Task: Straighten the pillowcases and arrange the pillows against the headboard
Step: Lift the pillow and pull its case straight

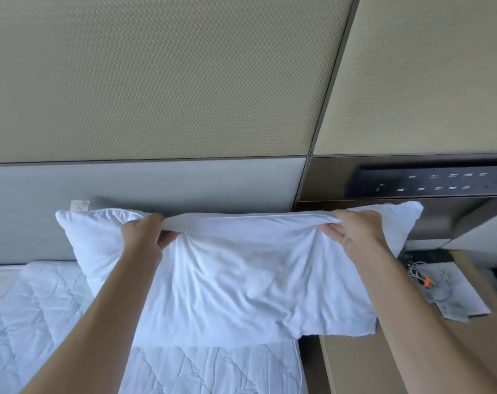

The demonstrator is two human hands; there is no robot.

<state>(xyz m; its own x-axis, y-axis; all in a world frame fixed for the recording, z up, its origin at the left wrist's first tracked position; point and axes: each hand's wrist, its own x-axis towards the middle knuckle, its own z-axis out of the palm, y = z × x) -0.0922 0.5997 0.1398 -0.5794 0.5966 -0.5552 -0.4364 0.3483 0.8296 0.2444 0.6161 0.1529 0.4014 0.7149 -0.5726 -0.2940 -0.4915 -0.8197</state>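
Observation:
A white pillow (241, 280) in a wrinkled white pillowcase hangs in front of me, held up by its top edge above the bed. My left hand (143, 234) pinches the fabric near the pillow's upper left corner. My right hand (352, 230) grips the top edge near the upper right corner. The cloth between my hands is pulled taut. The pillow's lower edge hangs over the mattress and juts past the bed's right side. Behind it stands the grey padded headboard (156, 189).
The bed (43, 322) carries a white quilted cover. At right a wooden bedside table (383, 365) holds papers and a coiled cable (437, 282). A dark switch panel (429, 182) sits on the wall beside the headboard. Beige wall panels rise above.

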